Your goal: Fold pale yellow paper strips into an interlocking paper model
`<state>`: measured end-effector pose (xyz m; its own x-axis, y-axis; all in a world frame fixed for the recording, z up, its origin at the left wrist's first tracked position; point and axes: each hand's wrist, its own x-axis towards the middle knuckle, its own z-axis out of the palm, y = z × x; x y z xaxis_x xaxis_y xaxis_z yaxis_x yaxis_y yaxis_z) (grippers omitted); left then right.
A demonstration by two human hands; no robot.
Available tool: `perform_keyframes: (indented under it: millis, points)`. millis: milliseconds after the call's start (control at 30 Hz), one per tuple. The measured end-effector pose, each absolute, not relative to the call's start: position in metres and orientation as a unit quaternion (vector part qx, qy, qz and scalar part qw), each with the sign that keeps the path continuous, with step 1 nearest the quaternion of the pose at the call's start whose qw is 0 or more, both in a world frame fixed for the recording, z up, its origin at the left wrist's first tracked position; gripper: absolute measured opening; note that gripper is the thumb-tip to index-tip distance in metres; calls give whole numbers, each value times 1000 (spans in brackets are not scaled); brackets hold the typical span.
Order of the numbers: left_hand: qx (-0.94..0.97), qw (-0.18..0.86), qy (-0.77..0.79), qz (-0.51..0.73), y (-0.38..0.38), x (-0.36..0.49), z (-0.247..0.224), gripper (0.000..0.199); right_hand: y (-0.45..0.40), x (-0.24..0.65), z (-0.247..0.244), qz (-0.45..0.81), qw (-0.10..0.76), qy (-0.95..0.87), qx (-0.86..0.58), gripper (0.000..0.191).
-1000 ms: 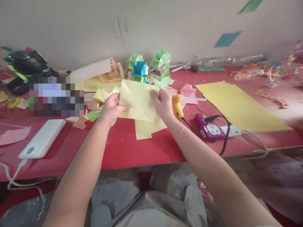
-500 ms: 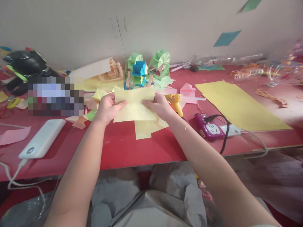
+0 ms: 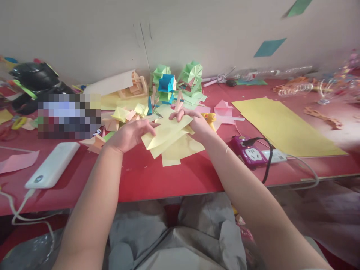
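A pale yellow sheet of paper [image 3: 170,133] is held just above the table, bent over so that two layers show, tilted up to the right. My left hand [image 3: 129,134] is closed on its left end, the fingertips at the edge. My right hand [image 3: 194,123] grips the upper right end with curled fingers; part of the grip is hidden behind the paper. Below lie more pale yellow paper pieces [image 3: 171,159], partly covered by the held sheet. Just behind my right hand is a yellow glue gun [image 3: 209,119], mostly hidden.
Folded paper models [image 3: 166,84] stand near the wall. A purple power socket [image 3: 250,152] with cables and large yellow sheets [image 3: 284,125] lie to the right. On the left are a white power bank [image 3: 53,165] and a black shiny object [image 3: 35,80]. The red table's front edge [image 3: 168,198] is close to me.
The yellow sheet was held up flat by both ends; now it is bent over, lower and tilted. My right fingers have moved over its top, and my left hand has turned.
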<state>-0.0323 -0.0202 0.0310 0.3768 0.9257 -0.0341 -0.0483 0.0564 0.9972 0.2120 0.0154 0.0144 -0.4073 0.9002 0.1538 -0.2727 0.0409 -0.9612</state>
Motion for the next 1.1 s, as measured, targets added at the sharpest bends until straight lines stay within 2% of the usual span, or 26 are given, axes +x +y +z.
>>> perform_keyframes:
  millis: [67,133,167,233,300,367,467,700,833,1100]
  points:
    - [568,603,418,374,-21,-27,28,40,14,212,14,629,434,-592,-258,9]
    - [576,602,432,345,-22,-21,26,30,12,211,13,623,397,-629,-243,5]
    - [561,610,436,352,-22,-17,24,33,12,209,12,620,386,-637,-246,5]
    - [529,631,441,358,-20,-12,21,57,13,206,10,624,390,-617,-279,27]
    - [504,602,459,415,-16,-10,17,72,17,202,8,625,457,-520,-360,33]
    - [477,551,472,496,-11,-10,12,69,20,199,7,643,484,-447,-389,41]
    - [462,517,476,541,-6,-9,7,65,21,196,5,667,468,-460,-352,50]
    - [492,556,451,495,-11,5,4,50,16,192,-3,619,466,-529,-348,43]
    - [482,561,439,510,-13,8,3,45,12,192,1,624,400,-580,-340,41]
    - [477,496,467,556,-9,10,-1,54,9,186,-2,545,406,-627,-381,57]
